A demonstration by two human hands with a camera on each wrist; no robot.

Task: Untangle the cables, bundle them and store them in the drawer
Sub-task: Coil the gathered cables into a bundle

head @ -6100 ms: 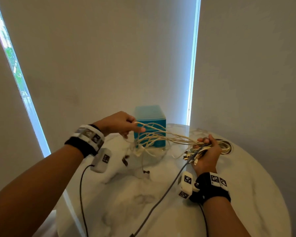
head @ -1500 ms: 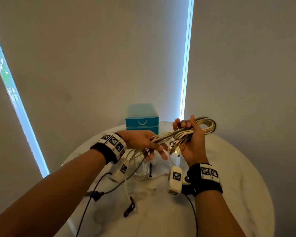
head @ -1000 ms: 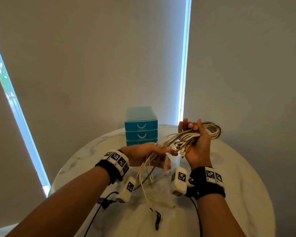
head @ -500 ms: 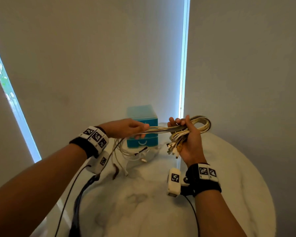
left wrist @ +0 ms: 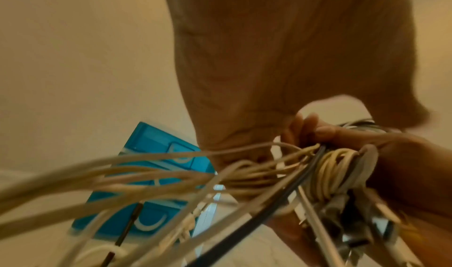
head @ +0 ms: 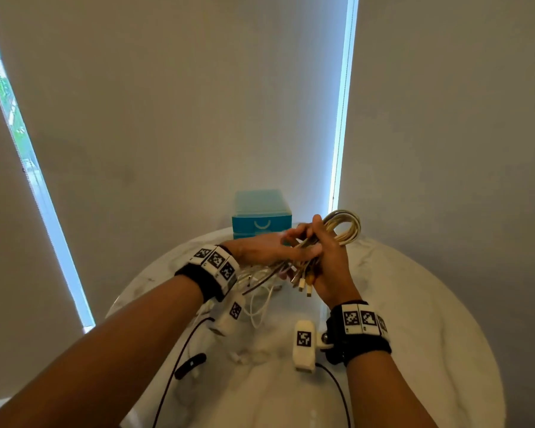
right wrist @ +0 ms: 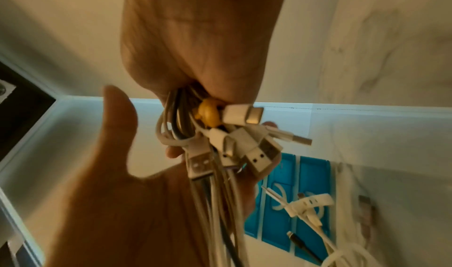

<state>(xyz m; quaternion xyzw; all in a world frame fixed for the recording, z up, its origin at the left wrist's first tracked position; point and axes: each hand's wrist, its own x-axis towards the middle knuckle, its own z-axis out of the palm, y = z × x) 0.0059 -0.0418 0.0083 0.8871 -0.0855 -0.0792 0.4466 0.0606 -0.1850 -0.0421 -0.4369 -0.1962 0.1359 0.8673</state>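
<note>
head view: above the marble worktop (head: 414, 304), the right hand (head: 331, 267) grips the looped cables (head: 346, 227), fingers curled round them, before the blue drawer unit (head: 260, 211). left wrist view: the left hand (left wrist: 281, 58) holds trailing strands; its fingers are hidden. right wrist view: usb plugs (right wrist: 257, 155) dangle below the fist.

Left hand (head: 261, 250), out at frame left half a second ago with the cables (head: 346, 228) stretched taut toward it, now sits at frame centre against the right hand (head: 329, 267). Strands between the two are slack and bunched, no longer a straight run. Loose ends hang lower, under the left wrist. Drawer unit (head: 261, 216) front shows again above the hands.
</note>
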